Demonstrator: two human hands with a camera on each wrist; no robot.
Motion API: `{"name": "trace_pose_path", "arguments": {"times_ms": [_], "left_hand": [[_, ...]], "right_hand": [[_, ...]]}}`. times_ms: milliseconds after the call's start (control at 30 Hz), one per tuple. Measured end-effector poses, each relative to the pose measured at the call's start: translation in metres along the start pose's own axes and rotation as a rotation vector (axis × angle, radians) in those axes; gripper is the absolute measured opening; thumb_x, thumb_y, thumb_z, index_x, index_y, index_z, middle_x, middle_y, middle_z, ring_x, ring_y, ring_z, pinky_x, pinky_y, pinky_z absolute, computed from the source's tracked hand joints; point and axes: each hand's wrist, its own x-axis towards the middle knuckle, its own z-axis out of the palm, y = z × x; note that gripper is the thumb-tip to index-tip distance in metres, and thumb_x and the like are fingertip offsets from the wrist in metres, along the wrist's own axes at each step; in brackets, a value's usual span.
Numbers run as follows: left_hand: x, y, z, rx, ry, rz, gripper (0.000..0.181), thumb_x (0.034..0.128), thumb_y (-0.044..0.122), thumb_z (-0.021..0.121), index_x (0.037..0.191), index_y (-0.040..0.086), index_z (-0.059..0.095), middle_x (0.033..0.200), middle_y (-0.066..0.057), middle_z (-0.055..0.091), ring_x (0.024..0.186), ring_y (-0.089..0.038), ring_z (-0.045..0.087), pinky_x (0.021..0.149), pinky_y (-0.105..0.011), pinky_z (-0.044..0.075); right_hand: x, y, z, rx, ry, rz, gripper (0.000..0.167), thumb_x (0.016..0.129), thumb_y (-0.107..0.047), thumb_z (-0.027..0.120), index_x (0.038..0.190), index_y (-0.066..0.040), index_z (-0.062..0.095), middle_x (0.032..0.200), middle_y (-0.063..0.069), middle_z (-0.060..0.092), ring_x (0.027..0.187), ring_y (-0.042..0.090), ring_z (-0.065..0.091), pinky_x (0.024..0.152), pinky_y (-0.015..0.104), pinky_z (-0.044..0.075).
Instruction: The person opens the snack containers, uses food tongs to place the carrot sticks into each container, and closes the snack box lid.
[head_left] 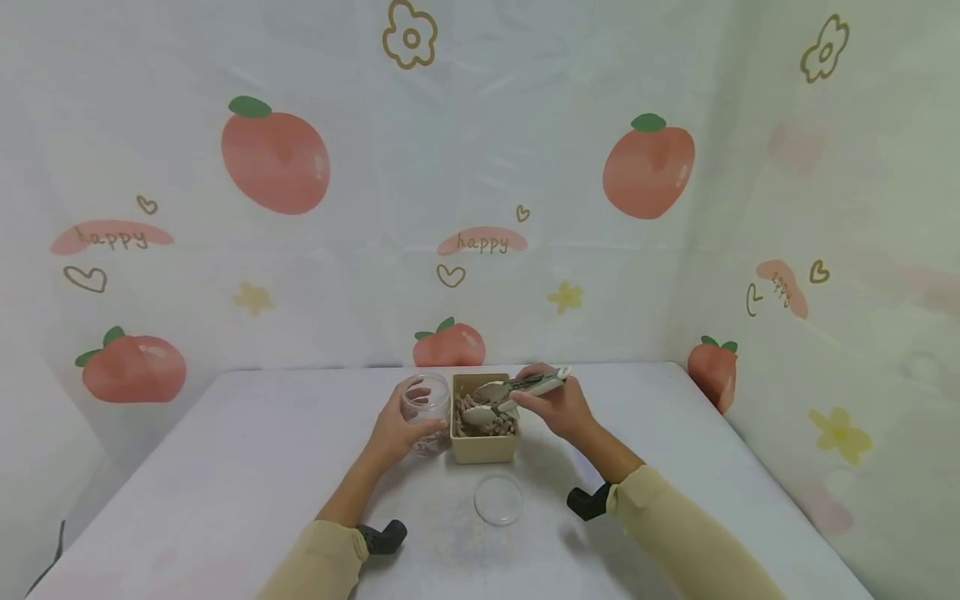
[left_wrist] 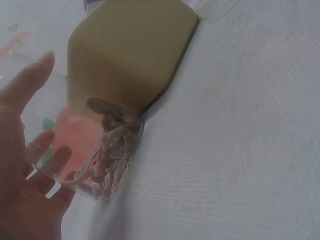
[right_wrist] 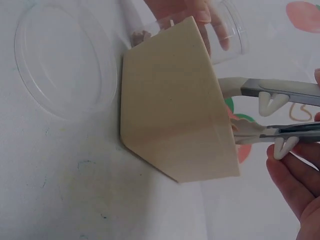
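Observation:
My left hand (head_left: 397,429) grips a clear round jar (head_left: 438,407) from its left side, fingers and thumb curled round it. Brownish twig-like pieces (left_wrist: 110,155) lie in the bottom of the jar, which stands upright against the left side of a beige box (head_left: 483,451). Similar pieces (head_left: 498,427) fill part of the box. From the right, my right hand (head_left: 562,410) holds a pair of tongs (head_left: 538,382) with pale ends and grey arms. The tong arms are spread, and their tips reach inside the box among the pieces; whether they touch any is unclear.
A clear round lid (head_left: 498,500) lies flat on the white table (head_left: 292,467) in front of the box. Behind the table's far edge hangs a white backdrop (head_left: 360,283) printed with fruit and flowers. Another wall stands along the right side.

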Motion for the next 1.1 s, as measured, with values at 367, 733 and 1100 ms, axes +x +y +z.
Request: {"name": "trace_pose_path", "arguments": {"times_ms": [367,733,1100], "left_hand": [[0.0,-0.001,0.0,-0.002,-0.004,0.0,0.087,0.0754,0.022,0.085,0.145,0.013,0.034,0.134,-0.012,0.053,0.127,-0.032,0.048,0.106,-0.05,0.034],[0.0,0.001,0.0,-0.005,-0.003,-0.005,0.086,0.0757,0.02,0.085,0.145,0.014,0.034,0.134,-0.012,0.053,0.127,-0.032,0.047,0.106,-0.049,0.035],[0.001,0.001,0.001,-0.003,0.007,0.001,0.085,0.0758,0.018,0.085,0.144,0.012,0.035,0.133,-0.013,0.054,0.126,-0.033,0.048,0.106,-0.05,0.035]], "right_hand": [[0.003,-0.004,0.0,0.011,0.064,-0.053,0.022,0.083,0.003,0.073,0.099,0.014,0.063,0.086,0.019,0.068,0.068,0.009,0.056,0.058,0.024,0.047],[0.004,-0.013,-0.003,0.02,0.081,-0.034,0.021,0.085,0.002,0.071,0.101,0.014,0.063,0.092,0.023,0.068,0.073,0.009,0.06,0.062,0.024,0.05],[0.013,-0.003,-0.013,0.134,0.093,-0.036,0.02,0.085,0.008,0.068,0.102,0.015,0.063,0.094,0.025,0.067,0.077,0.01,0.064,0.068,0.023,0.054]]}}
